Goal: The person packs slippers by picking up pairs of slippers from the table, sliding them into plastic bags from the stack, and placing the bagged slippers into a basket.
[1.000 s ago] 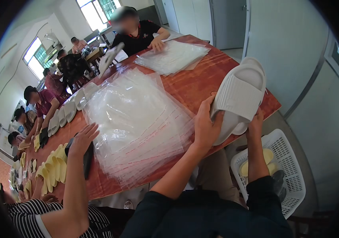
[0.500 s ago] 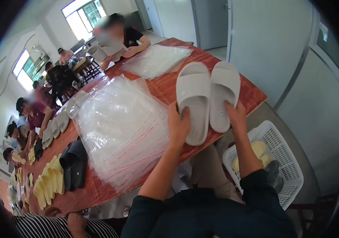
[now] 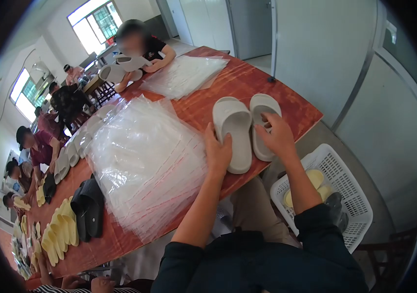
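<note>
A pair of light grey slide slippers lies at the table's near right corner, toes pointing away from me. My left hand (image 3: 218,150) grips the left slipper (image 3: 239,146) at its outer side, with the thumb over the footbed. Above the right slipper (image 3: 263,148) is my right hand (image 3: 278,135); its thumb and forefinger are apart by the strap opening. Its other fingers are partly hidden. Left of the slippers, a stack of clear plastic bags (image 3: 140,156) with reddish edge strips spreads over the table.
The red-brown table (image 3: 286,105) carries black slippers (image 3: 88,207), yellow slippers (image 3: 61,227) and another bag stack (image 3: 186,75). Across it a person (image 3: 157,51) handles grey slippers (image 3: 113,73). A white basket (image 3: 360,207) with yellow and dark items stands at lower right. Several people work along the left.
The slippers have come down toward the table and tilted flatter. My right hand has shifted from the right slipper's outer edge to over its strap opening. My left hand keeps its hold.
</note>
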The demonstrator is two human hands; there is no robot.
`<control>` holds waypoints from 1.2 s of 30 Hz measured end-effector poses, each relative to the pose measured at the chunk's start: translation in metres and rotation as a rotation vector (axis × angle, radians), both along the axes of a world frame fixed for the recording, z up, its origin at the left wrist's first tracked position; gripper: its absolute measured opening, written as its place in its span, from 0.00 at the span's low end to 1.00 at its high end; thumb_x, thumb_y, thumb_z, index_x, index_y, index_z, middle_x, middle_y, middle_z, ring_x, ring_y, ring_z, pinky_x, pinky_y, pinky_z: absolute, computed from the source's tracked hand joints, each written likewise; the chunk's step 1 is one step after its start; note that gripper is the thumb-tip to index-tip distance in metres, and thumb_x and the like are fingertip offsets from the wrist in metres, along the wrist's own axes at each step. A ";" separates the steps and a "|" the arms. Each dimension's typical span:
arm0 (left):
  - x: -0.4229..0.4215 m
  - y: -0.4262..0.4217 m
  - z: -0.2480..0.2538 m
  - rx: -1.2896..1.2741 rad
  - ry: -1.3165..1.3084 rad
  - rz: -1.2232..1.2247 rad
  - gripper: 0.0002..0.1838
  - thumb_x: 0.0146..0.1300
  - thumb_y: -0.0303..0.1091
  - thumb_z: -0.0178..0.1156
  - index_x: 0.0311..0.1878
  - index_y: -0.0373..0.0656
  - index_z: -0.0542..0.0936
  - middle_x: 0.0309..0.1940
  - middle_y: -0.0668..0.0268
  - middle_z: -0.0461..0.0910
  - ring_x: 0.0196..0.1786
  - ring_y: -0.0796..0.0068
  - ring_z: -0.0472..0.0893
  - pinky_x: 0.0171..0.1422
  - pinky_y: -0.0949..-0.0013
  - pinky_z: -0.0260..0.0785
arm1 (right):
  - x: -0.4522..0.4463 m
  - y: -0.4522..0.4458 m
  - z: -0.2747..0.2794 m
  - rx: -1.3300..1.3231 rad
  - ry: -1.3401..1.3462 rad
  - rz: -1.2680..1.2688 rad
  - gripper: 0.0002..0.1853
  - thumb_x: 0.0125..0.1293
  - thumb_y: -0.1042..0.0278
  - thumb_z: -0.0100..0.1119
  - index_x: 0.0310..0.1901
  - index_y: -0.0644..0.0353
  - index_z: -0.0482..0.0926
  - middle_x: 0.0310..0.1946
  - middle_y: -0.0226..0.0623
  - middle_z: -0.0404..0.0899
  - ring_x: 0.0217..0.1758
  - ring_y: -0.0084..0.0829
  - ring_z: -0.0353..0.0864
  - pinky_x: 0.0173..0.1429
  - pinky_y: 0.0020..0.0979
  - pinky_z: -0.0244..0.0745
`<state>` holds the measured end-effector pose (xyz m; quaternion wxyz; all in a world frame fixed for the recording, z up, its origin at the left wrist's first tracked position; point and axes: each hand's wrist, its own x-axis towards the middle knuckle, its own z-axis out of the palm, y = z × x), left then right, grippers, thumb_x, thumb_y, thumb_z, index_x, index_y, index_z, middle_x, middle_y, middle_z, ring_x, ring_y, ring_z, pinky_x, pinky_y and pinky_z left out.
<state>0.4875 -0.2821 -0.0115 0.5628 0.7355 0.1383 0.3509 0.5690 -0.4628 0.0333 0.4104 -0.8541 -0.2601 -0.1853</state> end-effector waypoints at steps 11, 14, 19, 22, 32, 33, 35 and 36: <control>-0.003 -0.008 -0.011 0.424 -0.089 -0.041 0.39 0.64 0.33 0.65 0.73 0.26 0.59 0.71 0.38 0.62 0.76 0.43 0.61 0.80 0.54 0.52 | 0.044 0.046 0.017 -0.421 0.260 -0.005 0.39 0.55 0.31 0.65 0.47 0.68 0.81 0.43 0.58 0.84 0.48 0.53 0.84 0.52 0.46 0.77; -0.008 -0.014 -0.006 0.481 -0.161 -0.015 0.38 0.62 0.29 0.65 0.73 0.29 0.61 0.69 0.39 0.64 0.75 0.41 0.62 0.77 0.51 0.57 | 0.038 0.048 0.019 -0.414 0.266 -0.085 0.35 0.56 0.33 0.65 0.43 0.64 0.83 0.42 0.52 0.85 0.47 0.50 0.86 0.49 0.46 0.78; -0.079 -0.040 0.068 0.447 -0.213 -0.171 0.30 0.60 0.26 0.64 0.66 0.33 0.70 0.64 0.46 0.72 0.67 0.46 0.71 0.72 0.54 0.64 | 0.050 0.048 -0.003 -0.318 0.167 -0.100 0.27 0.60 0.43 0.63 0.42 0.64 0.84 0.43 0.52 0.85 0.46 0.52 0.85 0.49 0.48 0.78; -0.136 -0.002 0.105 0.688 -0.123 -0.057 0.21 0.57 0.24 0.67 0.55 0.38 0.80 0.54 0.52 0.80 0.60 0.52 0.78 0.66 0.57 0.69 | 0.047 0.049 -0.002 -0.343 0.154 -0.112 0.22 0.62 0.50 0.62 0.42 0.65 0.84 0.43 0.53 0.85 0.45 0.53 0.85 0.50 0.50 0.78; -0.232 0.166 0.059 0.978 0.540 0.339 0.18 0.56 0.33 0.69 0.51 0.39 0.83 0.46 0.54 0.82 0.52 0.51 0.79 0.58 0.56 0.72 | 0.052 0.059 -0.002 -0.358 0.243 -0.102 0.22 0.62 0.51 0.62 0.42 0.66 0.84 0.41 0.56 0.85 0.46 0.55 0.85 0.50 0.52 0.78; -0.231 0.169 0.059 0.976 0.536 0.332 0.18 0.56 0.33 0.69 0.51 0.39 0.83 0.46 0.54 0.82 0.52 0.51 0.79 0.58 0.56 0.72 | 0.051 0.061 0.002 -0.361 0.244 -0.109 0.22 0.62 0.51 0.62 0.42 0.66 0.84 0.41 0.56 0.85 0.46 0.55 0.85 0.50 0.52 0.78; -0.228 0.172 0.058 0.915 0.531 0.393 0.13 0.59 0.32 0.66 0.47 0.40 0.85 0.39 0.57 0.82 0.46 0.54 0.82 0.52 0.56 0.73 | 0.046 0.064 0.009 -0.413 0.316 -0.169 0.23 0.62 0.50 0.61 0.43 0.65 0.85 0.41 0.56 0.85 0.46 0.55 0.86 0.50 0.51 0.78; -0.227 0.172 0.059 0.911 0.529 0.387 0.13 0.59 0.32 0.66 0.47 0.40 0.85 0.39 0.57 0.82 0.46 0.54 0.82 0.52 0.56 0.73 | 0.045 0.063 0.009 -0.417 0.317 -0.174 0.23 0.62 0.50 0.61 0.43 0.65 0.85 0.41 0.56 0.85 0.46 0.55 0.86 0.50 0.51 0.78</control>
